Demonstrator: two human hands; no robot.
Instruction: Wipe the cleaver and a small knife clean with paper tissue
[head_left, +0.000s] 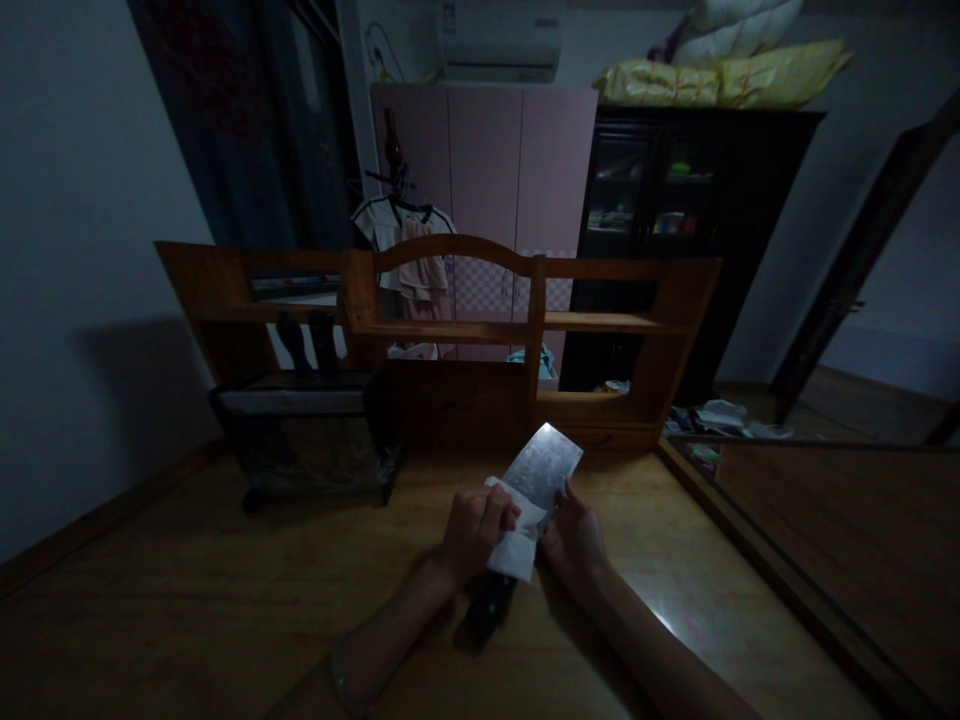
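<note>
A cleaver (541, 464) with a broad shiny blade points away from me over the wooden tabletop, its black handle (491, 606) towards me. My left hand (476, 525) is closed on a white tissue (517, 553), which lies against the lower part of the blade. On the other side, my right hand (576, 532) grips the blade's right edge, thumb on the near face. Part of the blade is hidden under the tissue and my left fingers.
At the left stands a dark knife block (300, 430) with black handles sticking up. A wooden shelf unit (454, 330) runs along the back of the tabletop (300, 570). Beyond are pink wardrobes (487, 170) and a black cabinet (720, 200). A wooden ledge (750, 540) borders the right side.
</note>
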